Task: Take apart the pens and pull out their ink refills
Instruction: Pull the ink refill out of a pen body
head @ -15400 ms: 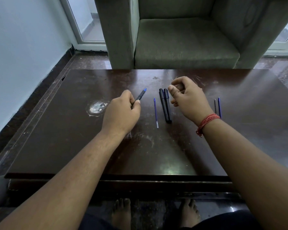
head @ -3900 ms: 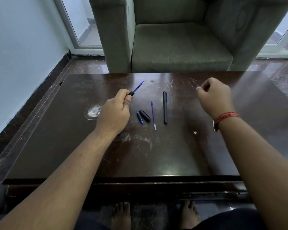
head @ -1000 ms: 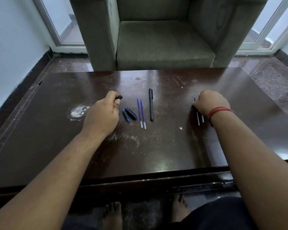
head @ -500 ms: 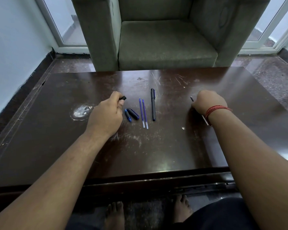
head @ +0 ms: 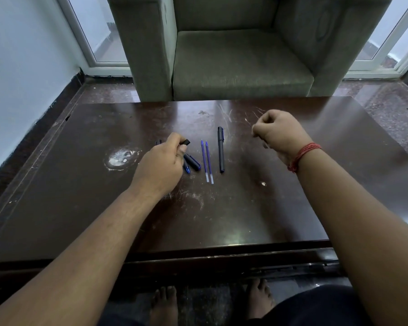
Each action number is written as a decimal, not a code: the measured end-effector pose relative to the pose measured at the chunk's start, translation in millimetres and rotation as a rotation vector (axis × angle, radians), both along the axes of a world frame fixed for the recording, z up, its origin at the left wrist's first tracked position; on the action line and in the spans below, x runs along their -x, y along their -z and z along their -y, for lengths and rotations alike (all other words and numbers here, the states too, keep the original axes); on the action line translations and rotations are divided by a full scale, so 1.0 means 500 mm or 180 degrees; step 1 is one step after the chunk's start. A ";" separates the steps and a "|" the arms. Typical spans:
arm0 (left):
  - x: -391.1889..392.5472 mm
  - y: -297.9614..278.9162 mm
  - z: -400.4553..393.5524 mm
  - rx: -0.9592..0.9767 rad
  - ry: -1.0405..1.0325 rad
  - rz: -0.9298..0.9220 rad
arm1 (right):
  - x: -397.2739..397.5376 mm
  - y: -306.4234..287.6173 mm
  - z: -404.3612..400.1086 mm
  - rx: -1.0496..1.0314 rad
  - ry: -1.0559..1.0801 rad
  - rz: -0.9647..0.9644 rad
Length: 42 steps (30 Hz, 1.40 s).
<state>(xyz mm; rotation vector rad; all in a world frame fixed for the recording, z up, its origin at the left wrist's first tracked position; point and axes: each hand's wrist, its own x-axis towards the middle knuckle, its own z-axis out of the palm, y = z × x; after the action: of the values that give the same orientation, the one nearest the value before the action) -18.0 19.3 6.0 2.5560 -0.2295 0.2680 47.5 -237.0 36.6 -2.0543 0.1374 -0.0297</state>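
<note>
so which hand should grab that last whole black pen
Right, probably. The right hand hovers just right of the black pen with nothing visible in it, while the left hand grips a black pen barrel.

Two refills lie left of the pen (on the table).

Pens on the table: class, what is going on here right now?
A person is taking pens apart at a dark table. The left hand grips a black pen barrel. The right hand is raised with fingers curled; what it holds is not clear. Two blue refills lie side by side, with two small pen pieces on one side and one whole black pen on the other.
</note>
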 end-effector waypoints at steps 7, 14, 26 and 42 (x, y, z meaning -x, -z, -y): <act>0.013 -0.006 0.025 0.0405 0.0415 -0.0300 | 0.018 -0.003 -0.076 -0.2371 0.0157 0.0228; 0.015 -0.010 0.029 0.0487 0.0449 -0.0323 | 0.025 -0.007 -0.089 -0.2473 0.0078 0.0392; 0.014 -0.010 0.035 0.0500 0.0481 -0.0201 | 0.042 0.009 -0.126 -0.2134 -0.0547 0.0263; -0.004 -0.009 -0.024 0.0604 -0.0365 0.0488 | 0.073 0.042 -0.197 0.2137 -0.1535 0.0992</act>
<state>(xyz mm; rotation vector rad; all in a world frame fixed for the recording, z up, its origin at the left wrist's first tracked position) -15.8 31.2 10.6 2.3657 -0.1086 0.5062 11.0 -138.5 15.4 -2.6617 -0.6418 -0.1077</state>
